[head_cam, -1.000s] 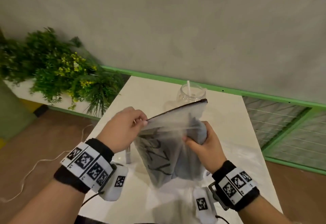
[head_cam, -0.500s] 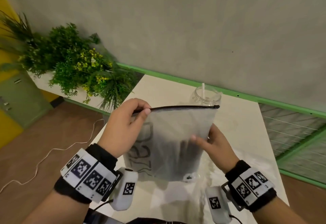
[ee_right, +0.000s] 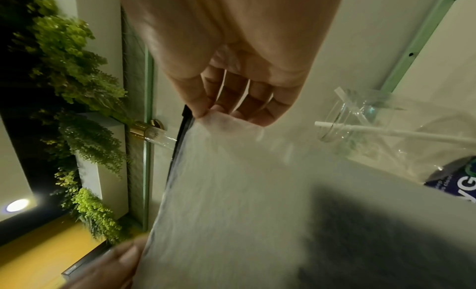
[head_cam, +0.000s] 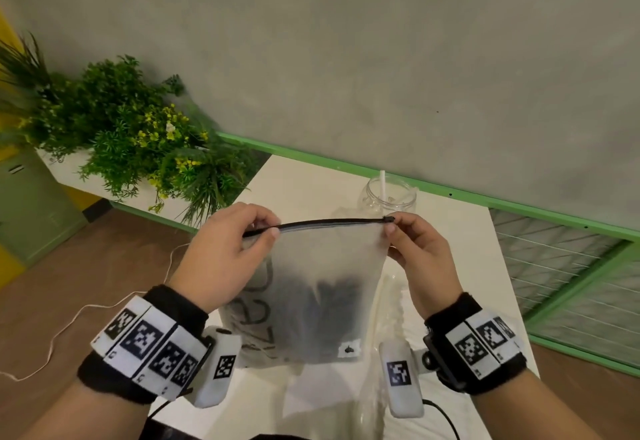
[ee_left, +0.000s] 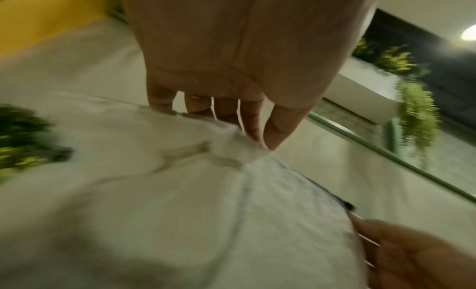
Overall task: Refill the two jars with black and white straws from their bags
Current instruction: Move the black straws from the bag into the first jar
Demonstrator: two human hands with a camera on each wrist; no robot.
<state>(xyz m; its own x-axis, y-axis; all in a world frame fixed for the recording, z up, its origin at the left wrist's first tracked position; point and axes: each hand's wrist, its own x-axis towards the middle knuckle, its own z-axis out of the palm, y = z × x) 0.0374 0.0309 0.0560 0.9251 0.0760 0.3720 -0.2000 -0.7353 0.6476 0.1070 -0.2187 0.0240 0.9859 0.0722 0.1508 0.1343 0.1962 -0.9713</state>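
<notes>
From the head view, the bag [head_cam: 322, 287] is up in the air over the tabletop [head_cam: 304, 180], stretched flat between both hands. The left hand [head_cam: 225, 252] pinches the left end of the black zip strip [head_cam: 322, 223], thumb on the near face. The right hand [head_cam: 420, 256] pinches the far right corner, right at the slider [head_cam: 389, 219]. That looks like a set-up for opening: one hand anchors the strip, the other is where the pull sits. The zip reads as shut along its whole length. A dark mass in the lower half would be the black straws [head_cam: 329, 301] (frosted plastic, so no detail). Behind the bag stands a clear jar [head_cam: 388, 197] with one white straw [head_cam: 382, 183] in it, close enough to feed once the bag opens.

Left wrist view now, quite blurred. The left hand [ee_left: 231, 73] has its fingers [ee_left: 252, 122] curled down onto a bunched bit of bag [ee_left: 206, 212], so the grip is firm. The right hand [ee_left: 417, 256] shows at the lower right, by the slider [ee_left: 349, 206].

Right wrist view: the right hand [ee_right: 231, 59] nips the bag [ee_right: 231, 191] corner between thumb and fingers, beside the zip strip [ee_right: 180, 142]. The jar [ee_right: 365, 120] lies off to the side with its white straw [ee_right: 386, 130], and a printed packet [ee_right: 458, 177] peeks in (contents unclear).
</notes>
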